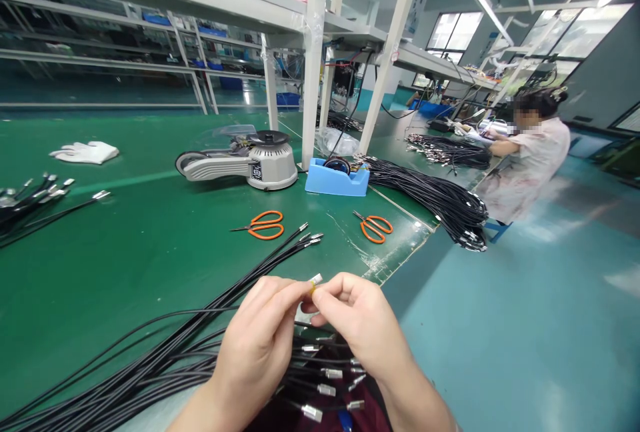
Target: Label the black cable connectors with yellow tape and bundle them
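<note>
My left hand (260,339) and my right hand (357,322) meet at the near edge of the green bench (125,252). Both pinch the silver metal end of one black cable (315,280), which shows a bit of yellow at the fingertips. Under my hands lies a bundle of black cables (150,365) with metal tips, running off to the lower left. A few more cables (280,252) reach up across the bench, and their silver ends lie just below the nearer scissors.
Two orange-handled scissors (265,225) (375,226) lie on the bench. Behind stand a grey tape dispenser machine (250,164) and a blue tape holder (336,177). A white glove (85,151) and more cables (30,199) lie left. A seated person (525,152) works far right by cable piles (440,202).
</note>
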`<control>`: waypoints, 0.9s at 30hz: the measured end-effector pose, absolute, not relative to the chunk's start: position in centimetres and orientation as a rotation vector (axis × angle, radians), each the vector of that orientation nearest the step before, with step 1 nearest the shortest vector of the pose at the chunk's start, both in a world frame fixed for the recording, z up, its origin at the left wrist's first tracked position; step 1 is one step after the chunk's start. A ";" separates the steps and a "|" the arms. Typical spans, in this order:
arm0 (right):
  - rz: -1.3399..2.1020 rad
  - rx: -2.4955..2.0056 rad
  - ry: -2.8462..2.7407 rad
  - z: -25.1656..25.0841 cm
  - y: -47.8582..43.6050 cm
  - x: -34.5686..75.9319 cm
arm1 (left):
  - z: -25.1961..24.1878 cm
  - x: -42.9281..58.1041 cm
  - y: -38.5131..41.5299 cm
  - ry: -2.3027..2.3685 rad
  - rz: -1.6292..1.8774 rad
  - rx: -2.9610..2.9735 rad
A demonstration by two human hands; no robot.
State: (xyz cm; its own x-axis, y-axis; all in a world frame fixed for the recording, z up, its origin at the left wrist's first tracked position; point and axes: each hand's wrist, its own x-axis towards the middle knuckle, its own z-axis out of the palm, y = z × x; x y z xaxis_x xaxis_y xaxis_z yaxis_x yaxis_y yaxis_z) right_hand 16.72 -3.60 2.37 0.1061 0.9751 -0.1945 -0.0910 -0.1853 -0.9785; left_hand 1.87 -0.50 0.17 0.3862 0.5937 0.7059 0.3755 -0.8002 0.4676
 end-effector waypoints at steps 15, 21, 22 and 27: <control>1.257 -1.251 -0.895 1.5 -3.5 15.8 | 0.6 1.7 0.1 1.079 1.242 2.390; 1.464 -0.981 -0.595 0.7 -4.2 15.6 | 0.3 1.8 -0.4 1.110 1.325 2.436; 1.508 -0.923 -0.511 0.4 -4.3 15.6 | 0.3 1.8 -0.5 1.111 1.344 2.438; 1.489 -0.857 -0.420 -0.6 -4.9 15.4 | 0.5 1.9 -0.6 1.121 1.407 2.450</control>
State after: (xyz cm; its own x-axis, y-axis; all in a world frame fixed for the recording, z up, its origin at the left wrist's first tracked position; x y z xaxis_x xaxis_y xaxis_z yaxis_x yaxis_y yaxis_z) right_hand 15.37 -4.90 -0.63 0.0844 0.9630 -0.2558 -0.6879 -0.1294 -0.7142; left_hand 1.85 -0.64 0.46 0.3012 0.6401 0.7068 0.5455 -0.7236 0.4229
